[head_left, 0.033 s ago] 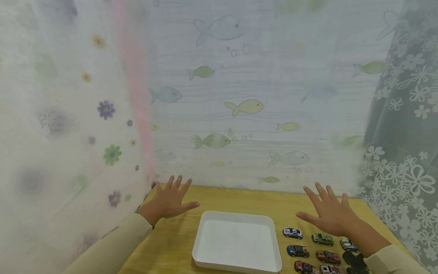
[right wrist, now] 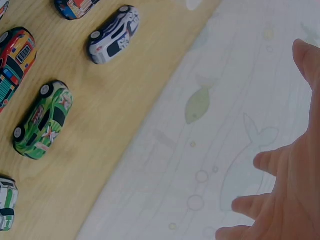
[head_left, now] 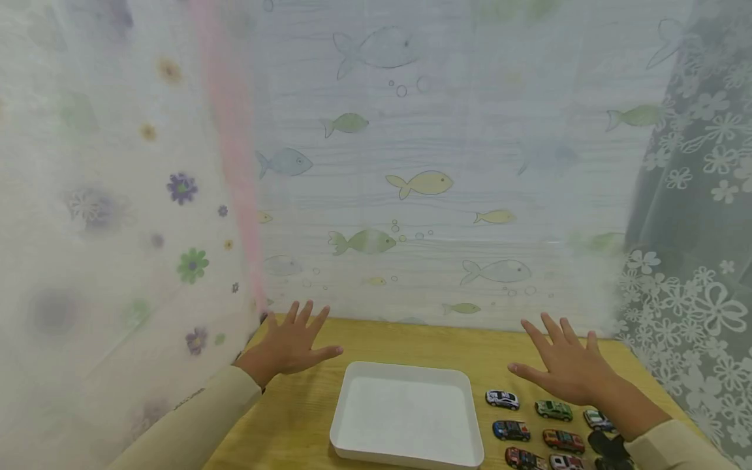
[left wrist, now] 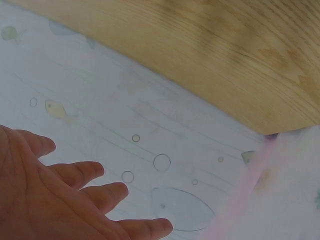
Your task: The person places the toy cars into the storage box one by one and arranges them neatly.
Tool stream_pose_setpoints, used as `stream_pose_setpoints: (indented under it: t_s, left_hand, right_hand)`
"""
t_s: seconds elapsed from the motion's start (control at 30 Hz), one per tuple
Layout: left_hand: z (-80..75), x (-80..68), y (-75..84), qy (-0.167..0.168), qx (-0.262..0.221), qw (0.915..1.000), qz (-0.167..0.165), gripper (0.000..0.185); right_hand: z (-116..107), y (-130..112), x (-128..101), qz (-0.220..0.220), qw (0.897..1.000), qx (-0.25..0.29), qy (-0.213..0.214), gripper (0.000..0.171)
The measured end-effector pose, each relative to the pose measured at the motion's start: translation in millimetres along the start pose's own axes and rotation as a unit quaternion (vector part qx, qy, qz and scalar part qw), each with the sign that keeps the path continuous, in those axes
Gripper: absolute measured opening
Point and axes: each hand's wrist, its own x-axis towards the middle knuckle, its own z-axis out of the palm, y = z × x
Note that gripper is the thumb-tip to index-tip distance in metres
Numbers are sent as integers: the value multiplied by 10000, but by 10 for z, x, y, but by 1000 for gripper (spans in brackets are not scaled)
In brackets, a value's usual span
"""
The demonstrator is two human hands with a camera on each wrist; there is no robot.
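Held above the table with fingers spread, my left hand is left of a white rectangular tray and holds nothing. My right hand, also spread and holding nothing, hovers over the right side near several toy cars. Closest to it are a white and purple car and a green car. Below these sit a blue car and a red car. In the right wrist view the green car lies well apart from my fingers. The tray's visible inside has nothing in it.
The wooden table ends at a fish-print curtain behind. A flowered curtain hangs on the left, a grey one with white flowers on the right. A dark object near my right sleeve partly covers some cars.
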Motion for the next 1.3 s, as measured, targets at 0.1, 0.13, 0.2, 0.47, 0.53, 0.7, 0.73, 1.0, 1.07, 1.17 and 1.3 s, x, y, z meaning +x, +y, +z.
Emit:
stream_pose_setpoints:
  t_s: [0.1, 0.13, 0.2, 0.47, 0.53, 0.7, 0.73, 1.0, 1.07, 1.17, 1.3]
  left_hand:
    - [2, -4, -2, -13, -10, 10000, -16, 105]
    - [1, -4, 0, -14, -19, 10000, -19, 105]
    - [-3, -7, 5, -29, -37, 10000, -22, 105]
    - [-2, -31, 23, -77, -80, 9999, -16, 104]
    - [14, -38, 21, -65, -120, 9999, -9, 103]
    - [100, -40, -3, -56, -260, 9996, -4, 103]
    - [125, -37, -9, -58, -262, 9996, -7, 104]
    - [341, -2, -8, -86, -394, 9992, 8, 106]
    - [378, 7, 18, -90, -481, 9988, 49, 106]
    - [426, 20, 65, -52, -622, 9980, 132, 106]
    - [490, 43, 114, 45, -845, 9962, 203, 104]
  right_hand:
    - [-7, -6, 7, 9, 10000, -8, -25, 96]
    - [-11, -8, 8, 13, 10000, -16, -30, 96]
    - [-18, -12, 9, 48, 10000, -4, -74, 97]
    - [2, -12, 16, 14, 9999, 15, -156, 96]
    - [21, -16, 19, -4, 9998, 38, -189, 96]
    - [123, -11, 29, -21, 9995, 135, -273, 96]
    - [152, -7, 30, -35, 9995, 157, -261, 95]
    - [394, -47, 14, -158, 9989, 326, -298, 91]
    - [426, -68, 13, -193, 9987, 354, -300, 90]
    - [466, -95, 17, -227, 9984, 437, -276, 89]
    - [510, -117, 39, -280, 9981, 490, -247, 89]
